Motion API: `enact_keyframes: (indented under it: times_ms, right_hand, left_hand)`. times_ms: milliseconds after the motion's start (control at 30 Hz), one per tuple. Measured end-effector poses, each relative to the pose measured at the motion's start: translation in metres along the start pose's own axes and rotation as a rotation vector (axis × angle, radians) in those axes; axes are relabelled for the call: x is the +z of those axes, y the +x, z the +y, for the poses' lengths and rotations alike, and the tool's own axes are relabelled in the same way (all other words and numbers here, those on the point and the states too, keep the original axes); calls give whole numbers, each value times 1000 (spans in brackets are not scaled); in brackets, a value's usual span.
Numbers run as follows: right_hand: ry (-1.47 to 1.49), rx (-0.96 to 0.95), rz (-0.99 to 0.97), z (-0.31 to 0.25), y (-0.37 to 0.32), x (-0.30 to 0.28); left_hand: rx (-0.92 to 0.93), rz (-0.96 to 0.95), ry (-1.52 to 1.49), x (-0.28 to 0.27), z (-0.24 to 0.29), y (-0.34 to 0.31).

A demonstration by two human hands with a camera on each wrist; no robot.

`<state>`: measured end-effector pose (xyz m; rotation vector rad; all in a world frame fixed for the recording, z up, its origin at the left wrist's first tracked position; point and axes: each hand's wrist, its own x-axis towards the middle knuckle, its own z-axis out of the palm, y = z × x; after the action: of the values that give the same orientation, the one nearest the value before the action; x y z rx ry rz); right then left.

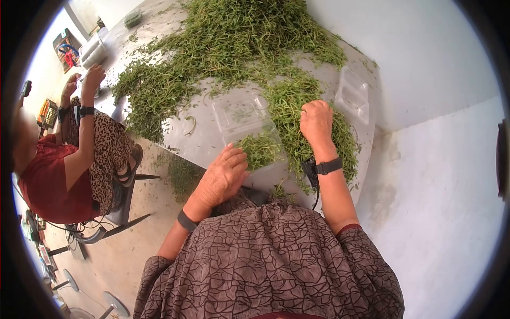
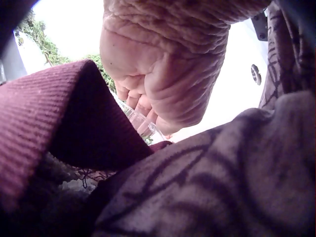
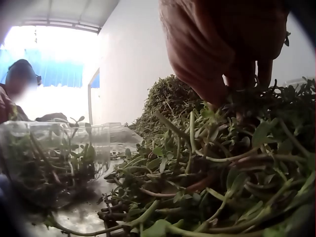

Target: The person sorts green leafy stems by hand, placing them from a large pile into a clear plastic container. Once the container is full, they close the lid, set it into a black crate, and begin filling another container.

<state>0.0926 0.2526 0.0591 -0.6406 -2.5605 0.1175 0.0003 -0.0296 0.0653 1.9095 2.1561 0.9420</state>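
Note:
My left hand [image 1: 220, 175] holds the left side of a clear plastic container [image 3: 101, 140]; in the left wrist view, the fingers of this hand [image 2: 168, 74] lie against the clear plastic [image 2: 156, 134]. Green sprigs [image 1: 260, 150] fill part of the container, and its clear lid [image 1: 239, 118] stands open beyond them. To the right, my right hand [image 1: 317, 123] grips stems at the top of a heap of greens [image 1: 287, 103]. Seen from the right wrist, that hand [image 3: 224, 47] points down, its fingertips partly hidden among the leafy stems [image 3: 197, 163].
A large mound of greens [image 1: 244, 32] covers the far part of the metal table [image 1: 183, 135]. Another clear container [image 1: 352, 95] lies near the right edge, beside a wall [image 1: 419, 64]. At the left sits a person [image 1: 58, 181] with both hands raised over the table.

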Motion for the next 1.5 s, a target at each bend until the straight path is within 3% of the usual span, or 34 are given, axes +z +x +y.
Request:
enact_keyframes:
  times_ms: [100, 300, 467, 633, 733, 800, 867, 933, 1300, 1500]
  right_hand:
    - [3, 60, -56, 5, -1, -7]
    - [44, 92, 86, 9, -8, -19]
    - [373, 293, 154, -4, -10, -46]
    - [541, 343, 106, -19, -11, -62]
    - [639, 309, 67, -43, -14, -70]
    - [587, 134, 82, -55, -17, -68]
    - [618, 114, 58, -64, -20, -57]
    - [597, -72, -39, -68, -22, -42]
    - [501, 68, -106, -50, -33, -46]
    - [547, 175, -165, -45, -47, -42]
  left_hand:
    - [-2, 1, -7, 0, 1, 0]
    - [2, 7, -11, 1, 0, 0]
    - [5, 22, -13, -1, 1, 0]
    - [2, 39, -14, -5, 3, 2]
    - [0, 51, -7, -5, 2, 0]
    - [3, 62, -6, -5, 1, -1]
    - [4, 73, -9, -6, 1, -1]
    - [-1, 74, -16, -6, 1, -1]
    - [-8, 139, 42, -8, 3, 2]
    - [46, -12, 71, 0, 6, 31]
